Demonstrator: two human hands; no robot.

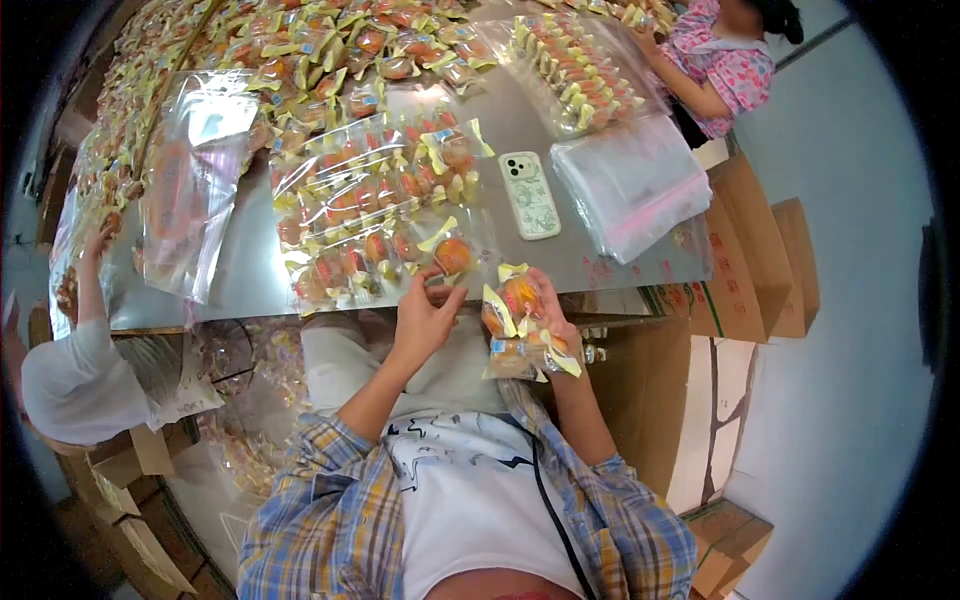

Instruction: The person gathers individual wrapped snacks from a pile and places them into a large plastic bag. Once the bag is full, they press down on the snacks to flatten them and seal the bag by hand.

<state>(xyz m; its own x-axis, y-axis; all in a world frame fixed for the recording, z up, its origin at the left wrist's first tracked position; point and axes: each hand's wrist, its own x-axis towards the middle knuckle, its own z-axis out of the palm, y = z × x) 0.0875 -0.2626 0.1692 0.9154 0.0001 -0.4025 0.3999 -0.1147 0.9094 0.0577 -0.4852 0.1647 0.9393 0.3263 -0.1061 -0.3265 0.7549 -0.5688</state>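
Note:
My right hand (556, 320) is wrapped round several small wrapped pastries (524, 300), round and golden brown in clear packets with yellow ends, just off the table's near edge. My left hand (425, 318) is at that edge too, thumb and forefinger apart, fingertips right beside a single wrapped pastry (453, 256). That pastry lies at the near right corner of a large clear bag (335, 195) filled with rows of the same packets. Another loose packet (455, 150) rests on the bag's far right corner.
A phone (530, 195) lies beside a stack of clear plastic bags (635, 190). A filled bag (575, 75) is near a person in a pink top (715, 65). Wrapped pastries (290, 50) heap at the back. Another person's arm (90, 290) reaches in left. Cardboard boxes (745, 250) stand right.

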